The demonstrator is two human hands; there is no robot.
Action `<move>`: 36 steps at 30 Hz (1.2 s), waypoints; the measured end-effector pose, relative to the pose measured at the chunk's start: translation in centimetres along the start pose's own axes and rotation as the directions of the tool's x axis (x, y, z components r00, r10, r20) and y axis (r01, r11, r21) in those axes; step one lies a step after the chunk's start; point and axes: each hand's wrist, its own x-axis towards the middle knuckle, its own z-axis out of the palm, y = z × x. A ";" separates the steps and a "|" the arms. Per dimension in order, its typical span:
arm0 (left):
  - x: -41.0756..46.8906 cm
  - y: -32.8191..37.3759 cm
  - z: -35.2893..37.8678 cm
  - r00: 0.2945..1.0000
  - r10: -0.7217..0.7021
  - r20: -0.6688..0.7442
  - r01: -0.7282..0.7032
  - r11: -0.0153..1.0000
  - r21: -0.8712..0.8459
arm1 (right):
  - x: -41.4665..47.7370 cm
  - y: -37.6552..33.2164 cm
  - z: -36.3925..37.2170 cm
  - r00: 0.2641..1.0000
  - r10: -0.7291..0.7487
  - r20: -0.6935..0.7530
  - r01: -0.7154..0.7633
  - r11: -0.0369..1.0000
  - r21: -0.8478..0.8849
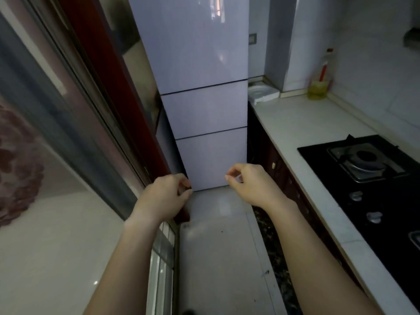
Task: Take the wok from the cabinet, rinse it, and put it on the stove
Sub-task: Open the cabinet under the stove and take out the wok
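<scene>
Wok: not visible in this view; I cannot tell where it sits.
Stove (391, 214): black glass hob set into the counter at the right edge of the frame. One burner (367, 156) with its metal ring shows at the hob's far end. It carries no pan.
Knobs: two pale knobs (355, 196) on the hob's near side, one behind the other.
Cabinet (280, 176): dark door fronts under the counter, right of centre. The doors I can see are closed.
My left hand (163, 196): lower centre-left of the frame, held in the air. Its fingers are loosely curled and hold nothing. It is in front of the dark red door frame (113, 87).
My right hand (250, 185): centre of the frame, level with the left and apart from it. Its fingers are loosely curled with the thumb near the forefinger, and it holds nothing. It is just beside the cabinet fronts, not touching them.
Counter (302, 123): pale worktop running from the lower right to the back wall.
Bottle (319, 80): upright at the counter's far end, upper right, with yellow liquid in its lower part.
White tray-like item (262, 93): at the back corner of the counter, next to the fridge. It is too blurred for me to identify.
Fridge (204, 110): tall, pale, three-section front, in the upper centre of the frame.
Floor (218, 246): pale tiles between my forearms.
</scene>
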 end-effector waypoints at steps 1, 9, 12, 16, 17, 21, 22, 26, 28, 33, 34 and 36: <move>1.6 0.1 0.4 1.000 0.022 0.021 -0.022 1.000 -0.014 | 0.8 0.4 -0.1 1.000 0.013 -0.006 -0.013 1.000 -0.009; 14.7 0.9 3.1 0.940 0.305 0.155 -0.290 0.951 -0.108 | 7.1 3.3 -1.4 0.972 0.200 -0.122 -0.215 0.969 -0.123; 19.9 0.1 2.1 0.913 0.372 0.166 -0.351 0.925 -0.143 | 9.8 2.9 -1.9 0.948 0.265 -0.176 -0.288 0.949 -0.125; 24.7 1.0 1.9 0.850 0.496 0.179 -0.466 0.865 -0.183 | 11.7 2.9 -2.3 0.887 0.340 -0.312 -0.373 0.926 -0.052; 25.5 1.7 2.0 0.830 0.527 0.185 -0.495 0.847 -0.192 | 11.7 3.1 -2.3 0.870 0.358 -0.338 -0.393 0.919 -0.037; 28.6 4.9 2.7 0.754 0.626 0.199 -0.586 0.777 -0.230 | 11.2 5.3 -3.2 0.797 0.463 -0.387 -0.502 0.865 0.001; 29.4 5.8 2.9 0.741 0.644 0.192 -0.603 0.763 -0.231 | 11.3 6.1 -3.7 0.780 0.486 -0.395 -0.525 0.851 0.009; 32.0 8.4 3.6 0.693 0.694 0.195 -0.659 0.719 -0.219 | 13.7 8.8 -5.5 0.753 0.511 -0.414 -0.544 0.838 0.044; 33.3 9.4 3.6 0.676 0.695 0.245 -0.669 0.718 -0.192 | 15.4 9.7 -6.0 0.747 0.504 -0.433 -0.525 0.847 0.079; 37.7 12.5 3.8 0.682 0.704 0.198 -0.684 0.710 -0.166 | 17.1 12.2 -7.4 0.729 0.522 -0.442 -0.523 0.842 0.133; 38.1 13.5 4.4 0.661 0.721 0.210 -0.698 0.693 -0.183 | 16.8 12.9 -7.8 0.703 0.542 -0.461 -0.545 0.827 0.140; 38.2 15.4 6.0 0.594 0.755 0.276 -0.727 0.651 -0.218 | 15.6 14.1 -8.5 0.640 0.596 -0.485 -0.605 0.780 0.161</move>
